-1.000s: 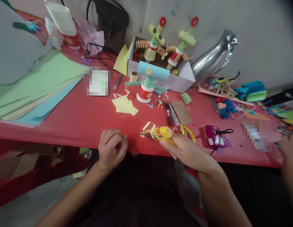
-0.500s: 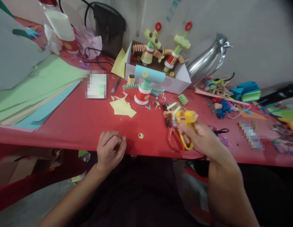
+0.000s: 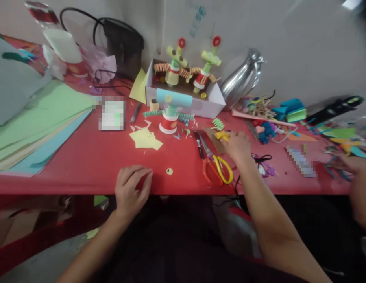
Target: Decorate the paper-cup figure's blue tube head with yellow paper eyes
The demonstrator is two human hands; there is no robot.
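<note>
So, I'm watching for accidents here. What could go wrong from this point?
The right hand, at the yellow tool, might snag the nearby scissors if pulled back. The small round disc near the left hand could get brushed away. The blue-headed figure, standing before the box, might tip if knocked.

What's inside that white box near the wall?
Inside the white box stand two cup figures, and a small yellow disc lies there too. The front wall hides the nearest floor; anything there can't be seen.
</note>
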